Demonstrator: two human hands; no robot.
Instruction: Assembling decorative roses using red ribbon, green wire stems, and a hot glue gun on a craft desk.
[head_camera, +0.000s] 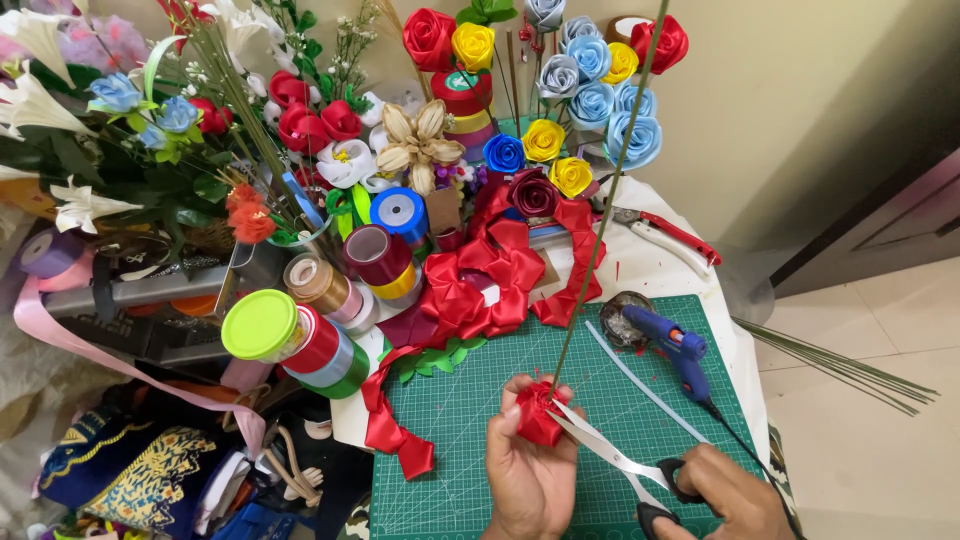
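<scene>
Scissors (610, 455) blades at rose (540, 413) edge

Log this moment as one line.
left hand: holds red ribbon rose on green stem | right hand: black-handled scissors at rose | green cutting mat

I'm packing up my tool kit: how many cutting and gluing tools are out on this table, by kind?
Silver scissors with black handles, held in the right hand: 1
Blue hot glue gun: 1
Red-handled pruning cutters: 1
Total: 3
</scene>
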